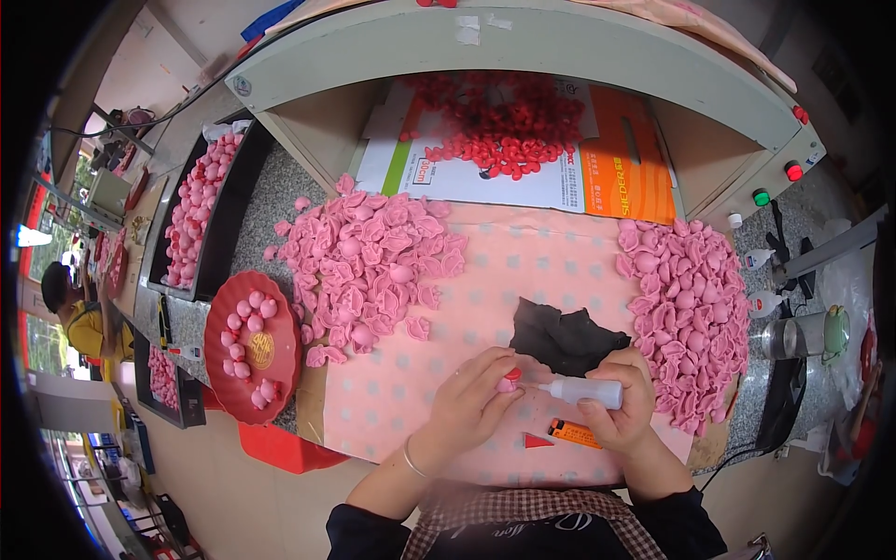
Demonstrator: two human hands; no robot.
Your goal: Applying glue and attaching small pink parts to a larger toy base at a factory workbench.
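1. Pinching a small pink piece [509, 381] between thumb and fingertips, the left hand [471, 401] sits at about 6 o'clock on the pink dotted cloth [523, 271] that covers the tabletop [271, 201].
2. The right hand [621, 406] is closed around a small white glue bottle [586, 391], with its nozzle pointing toward 9 o'clock and its tip just beside the pink piece.
3. A dark crumpled cloth [560, 338] lies just past both hands, toward 12 o'clock.
4. An orange lighter [571, 432] lies on the pink cloth near the right hand's wrist, and a small red triangle [536, 441] lies just beside it toward 9 o'clock.
5. One heap of pink petal-like pieces [364, 266] spreads at about 10 o'clock, and a second heap [691, 313] fills the 3 o'clock side.
6. A round red plate [254, 347] at 9 o'clock holds several small pink balls.
7. A flattened cardboard box [523, 182] at 12 o'clock carries a pile of small red pieces [504, 121] under a pale overhanging machine housing [523, 47].
8. A dark tray [229, 210] at 10 o'clock holds more pink balls.
9. Another person [70, 308] sits far off at 9 o'clock.
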